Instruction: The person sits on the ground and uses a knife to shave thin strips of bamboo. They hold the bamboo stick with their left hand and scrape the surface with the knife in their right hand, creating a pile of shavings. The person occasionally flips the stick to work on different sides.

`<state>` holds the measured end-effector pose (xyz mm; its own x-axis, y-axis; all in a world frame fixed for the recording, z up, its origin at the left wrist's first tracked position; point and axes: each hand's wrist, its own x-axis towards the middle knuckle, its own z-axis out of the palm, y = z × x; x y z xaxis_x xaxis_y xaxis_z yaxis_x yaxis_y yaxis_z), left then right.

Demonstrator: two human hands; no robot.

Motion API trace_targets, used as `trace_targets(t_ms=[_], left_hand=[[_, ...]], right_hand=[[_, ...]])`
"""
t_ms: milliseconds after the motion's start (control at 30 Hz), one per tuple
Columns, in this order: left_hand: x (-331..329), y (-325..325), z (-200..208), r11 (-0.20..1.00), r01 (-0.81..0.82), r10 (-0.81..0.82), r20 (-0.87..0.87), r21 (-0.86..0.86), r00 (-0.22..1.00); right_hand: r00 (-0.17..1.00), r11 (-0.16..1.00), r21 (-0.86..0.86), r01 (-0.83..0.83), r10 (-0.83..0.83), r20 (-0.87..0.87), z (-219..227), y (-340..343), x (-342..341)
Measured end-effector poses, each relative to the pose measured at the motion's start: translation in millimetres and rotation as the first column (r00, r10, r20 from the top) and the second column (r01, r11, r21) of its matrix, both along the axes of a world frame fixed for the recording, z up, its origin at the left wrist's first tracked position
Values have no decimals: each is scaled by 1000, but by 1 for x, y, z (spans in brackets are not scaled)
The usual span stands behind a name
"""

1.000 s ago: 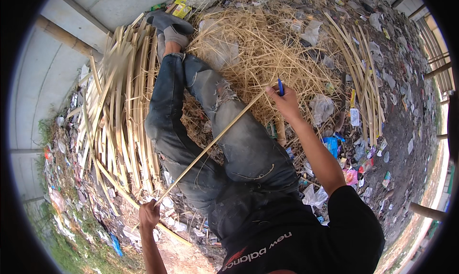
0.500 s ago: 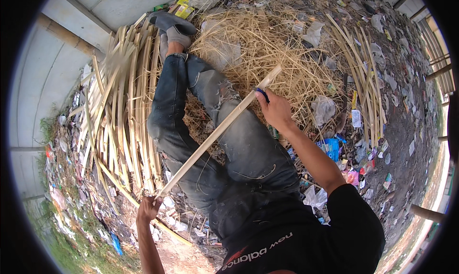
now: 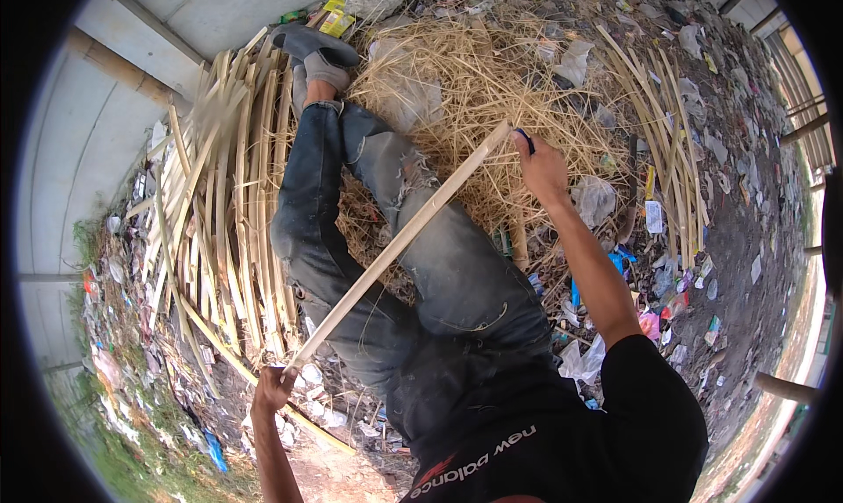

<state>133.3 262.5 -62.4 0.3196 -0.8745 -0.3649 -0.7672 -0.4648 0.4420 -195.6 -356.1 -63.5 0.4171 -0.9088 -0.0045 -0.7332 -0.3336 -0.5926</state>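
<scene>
A long pale bamboo strip [image 3: 413, 231] slants across my bent legs, low at the left and high at the right. My left hand [image 3: 272, 389] is closed around its lower end. At its upper end is my right hand [image 3: 543, 167], closed, with a small dark blue thing [image 3: 526, 140] between the fingers, right against the strip's tip. What kind of thing it is cannot be made out; the fingers hide most of it.
Many bamboo strips [image 3: 224, 231] lie left of my legs, and a smaller bundle [image 3: 672, 165] lies at the right. Thin shavings [image 3: 492, 81] heap beyond my knees. Litter covers the ground, including a clear plastic bag [image 3: 594, 201]. A grey wall [image 3: 61, 169] runs along the left.
My right hand has slid up and right along the strip to its far tip, carrying the blue thing. My left hand keeps the lower end, almost unmoved.
</scene>
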Motion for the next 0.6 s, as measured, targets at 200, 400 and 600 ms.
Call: trace_targets(t_ms=[200, 400, 600], left_hand=[[-13, -32, -8, 971, -229, 239, -176, 72, 955], [-10, -27, 5, 950, -274, 299, -188, 150, 935], [-11, -40, 10, 940, -262, 308, -218, 219, 926]], right_hand=[[977, 974, -78, -213, 210, -48, 12, 53, -2], [999, 995, 86, 41, -41, -5, -11, 25, -21], [932, 965, 140, 222, -252, 261, -34, -24, -49]])
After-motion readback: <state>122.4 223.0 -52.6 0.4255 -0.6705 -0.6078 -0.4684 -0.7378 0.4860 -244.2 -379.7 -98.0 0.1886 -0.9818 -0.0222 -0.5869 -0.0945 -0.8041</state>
